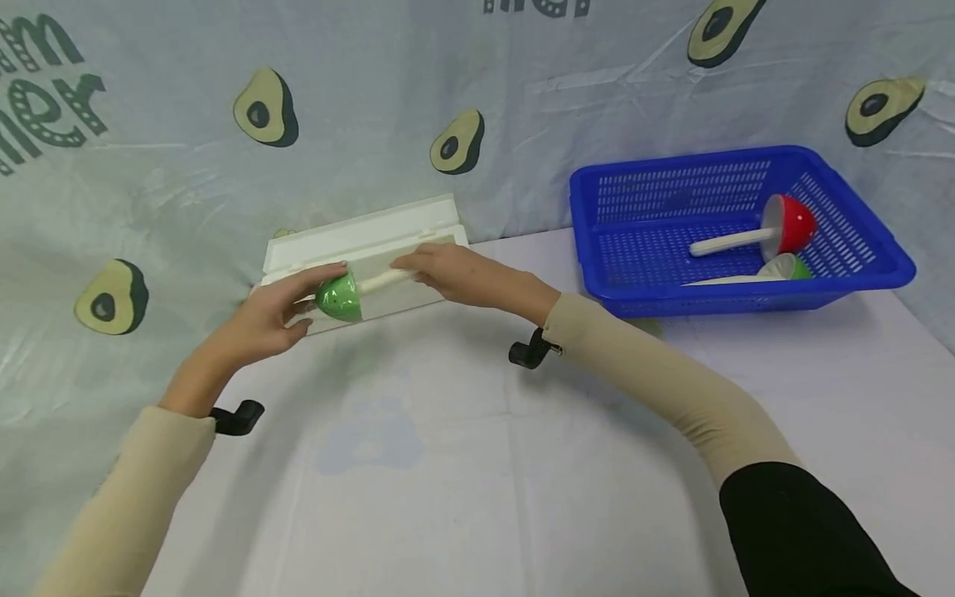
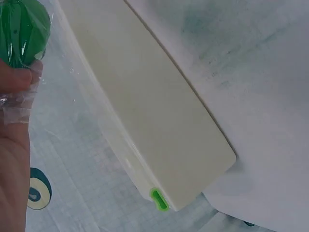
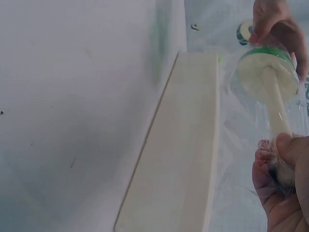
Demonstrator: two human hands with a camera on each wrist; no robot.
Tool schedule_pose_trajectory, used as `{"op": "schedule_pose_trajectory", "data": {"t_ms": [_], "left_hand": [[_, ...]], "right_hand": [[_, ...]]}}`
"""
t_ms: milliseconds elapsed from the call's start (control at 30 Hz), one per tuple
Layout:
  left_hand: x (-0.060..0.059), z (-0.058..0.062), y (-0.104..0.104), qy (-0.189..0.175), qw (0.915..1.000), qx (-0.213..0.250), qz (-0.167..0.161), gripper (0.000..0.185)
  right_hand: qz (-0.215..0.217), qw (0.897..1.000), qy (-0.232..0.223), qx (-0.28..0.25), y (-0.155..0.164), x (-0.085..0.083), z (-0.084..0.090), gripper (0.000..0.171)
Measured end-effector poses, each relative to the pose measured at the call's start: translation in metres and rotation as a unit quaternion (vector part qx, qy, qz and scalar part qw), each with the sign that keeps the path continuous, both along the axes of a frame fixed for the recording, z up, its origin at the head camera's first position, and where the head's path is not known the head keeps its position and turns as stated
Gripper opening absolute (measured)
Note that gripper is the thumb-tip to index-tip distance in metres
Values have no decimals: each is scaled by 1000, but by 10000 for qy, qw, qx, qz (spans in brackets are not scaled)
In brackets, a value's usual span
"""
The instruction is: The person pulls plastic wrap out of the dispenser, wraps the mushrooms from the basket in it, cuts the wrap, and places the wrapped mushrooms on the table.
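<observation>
A mushroom-shaped object with a shiny green cap (image 1: 340, 298) and a white stem (image 3: 274, 106) is held across the front of a long white box (image 1: 298, 252). My left hand (image 1: 261, 319) grips the cap between thumb and fingers. At the other end, my right hand (image 1: 470, 278) pinches the stem. Clear plastic wrap shows around the mushroom in both wrist views. The box's long top panel (image 1: 366, 228) stands behind it against the backdrop. A green tab (image 2: 159, 199) marks one end of the box in the left wrist view.
To the right is a blue perforated basket (image 1: 679, 303). In it lie a red-capped mushroom (image 1: 797, 225) with white dots and a green-capped one (image 1: 801, 268). A white cloth covers the table (image 1: 448, 497); an avocado-print sheet (image 1: 358, 99) hangs behind.
</observation>
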State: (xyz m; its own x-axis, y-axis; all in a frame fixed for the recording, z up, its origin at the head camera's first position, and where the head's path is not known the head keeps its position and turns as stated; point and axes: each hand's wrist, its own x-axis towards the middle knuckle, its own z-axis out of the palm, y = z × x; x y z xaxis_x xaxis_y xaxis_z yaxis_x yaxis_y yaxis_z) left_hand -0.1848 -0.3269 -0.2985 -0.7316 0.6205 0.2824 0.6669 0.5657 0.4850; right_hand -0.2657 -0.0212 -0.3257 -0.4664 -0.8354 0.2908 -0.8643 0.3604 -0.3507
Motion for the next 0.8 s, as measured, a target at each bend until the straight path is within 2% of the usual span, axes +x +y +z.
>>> {"op": "schedule_pose_trajectory", "data": {"t_ms": [167, 267, 433, 600, 700, 733, 800], "left_hand": [[-5, 2, 2, 1177, 9920, -451, 4, 68], [-5, 1, 4, 1366, 9898, -393, 115, 64], [-5, -4, 10, 1276, 9898, -78, 631, 52], [-8, -12, 14, 644, 9869, 708, 1296, 44], [-9, -17, 14, 117, 9720, 1595, 1722, 42], [-10, -20, 14, 43, 9638, 1913, 1859, 41], [-11, -23, 17, 122, 9456, 2319, 2277, 35]], "right_hand": [[100, 9998, -111, 101, 0, -2, 0, 38], [179, 9994, -166, 229, -1, -1, -1, 38], [169, 9995, -182, 205, -2, -2, -3, 37], [144, 9998, -159, 39, -2, -5, -5, 37], [89, 9995, -290, -45, -1, -7, -7, 37], [79, 9994, -344, -54, -1, -8, -8, 37], [85, 9990, -441, -67, -2, -7, -8, 38]]}}
